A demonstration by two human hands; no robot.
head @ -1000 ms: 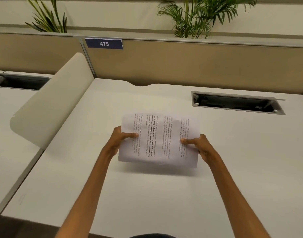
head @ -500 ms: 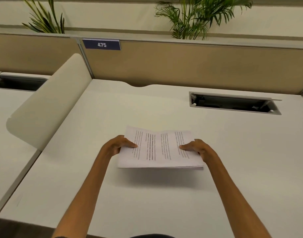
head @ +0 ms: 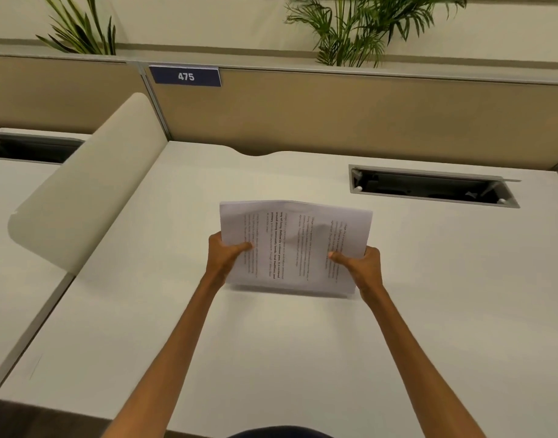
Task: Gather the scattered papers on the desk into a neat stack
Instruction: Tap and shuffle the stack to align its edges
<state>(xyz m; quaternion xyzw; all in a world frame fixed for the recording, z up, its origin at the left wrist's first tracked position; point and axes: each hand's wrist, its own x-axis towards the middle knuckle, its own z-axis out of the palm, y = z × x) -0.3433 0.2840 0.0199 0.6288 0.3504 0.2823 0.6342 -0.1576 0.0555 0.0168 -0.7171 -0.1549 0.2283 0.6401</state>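
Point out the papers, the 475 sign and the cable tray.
papers [head: 299, 245], head view, middle of the top sheet.
475 sign [head: 185, 76], head view, on the digits.
cable tray [head: 429, 187], head view, dark opening in the desk.

Single view, head-worn, wide-angle. Looks forward and down across the desk [head: 429, 311] from its near edge, facing the partition [head: 334, 115] at the far side. Both forearms enter from the bottom edge and reach mid-frame, so the camera sits close above them. Plants [head: 359, 26] behind the partition fill the top. Straight lines bow toward the borders.
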